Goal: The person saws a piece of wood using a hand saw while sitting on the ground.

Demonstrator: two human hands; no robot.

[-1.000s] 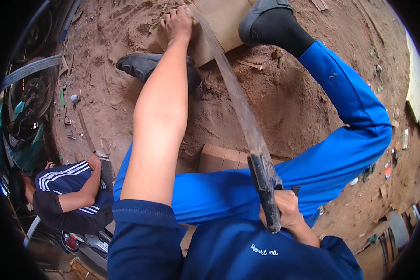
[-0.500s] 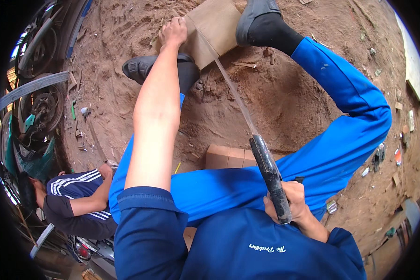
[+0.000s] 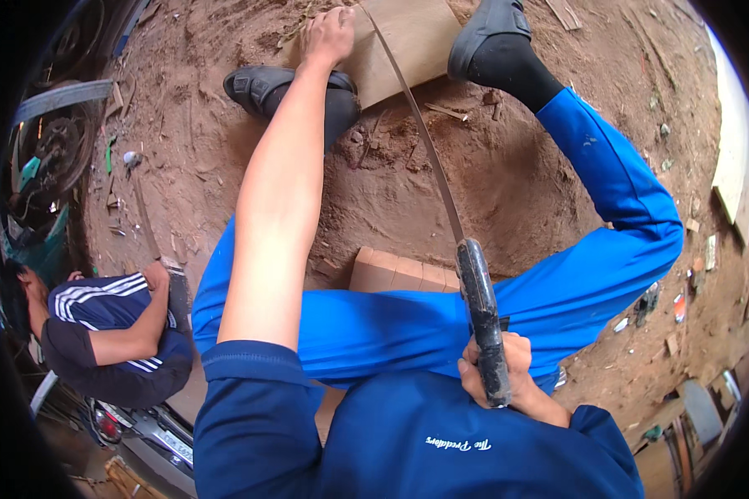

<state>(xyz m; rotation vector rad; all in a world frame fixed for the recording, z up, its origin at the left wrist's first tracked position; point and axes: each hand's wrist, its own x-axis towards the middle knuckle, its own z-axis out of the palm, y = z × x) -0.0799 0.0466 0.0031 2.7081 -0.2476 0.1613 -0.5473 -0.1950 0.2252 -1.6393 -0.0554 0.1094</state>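
Note:
At the top of the view, a light brown wooden block (image 3: 431, 48) lies on the dirt between my shod feet. My left hand (image 3: 328, 37) is on its left part, fingers bent over it; their tips are partly hidden. A handsaw has a long thin blade (image 3: 429, 150) running across the block's top face. It is unclear how deep the blade sits in the wood. My right hand (image 3: 514, 366) is closed around the lower end of the saw's worn black handle (image 3: 479, 299), close to my body and above my blue trouser leg.
Below my thigh's far side sits a row of brown blocks (image 3: 395, 273). At left another person (image 3: 112, 333) crouches near motorbike parts (image 3: 58, 154). Wood scraps (image 3: 448, 111) and litter dot the dirt. A pale board (image 3: 731, 141) stands at the right.
The saw has drawn back slightly toward me, and its blade, blurred before, is now sharp. My left hand stays on the block. The whole view has shifted a little.

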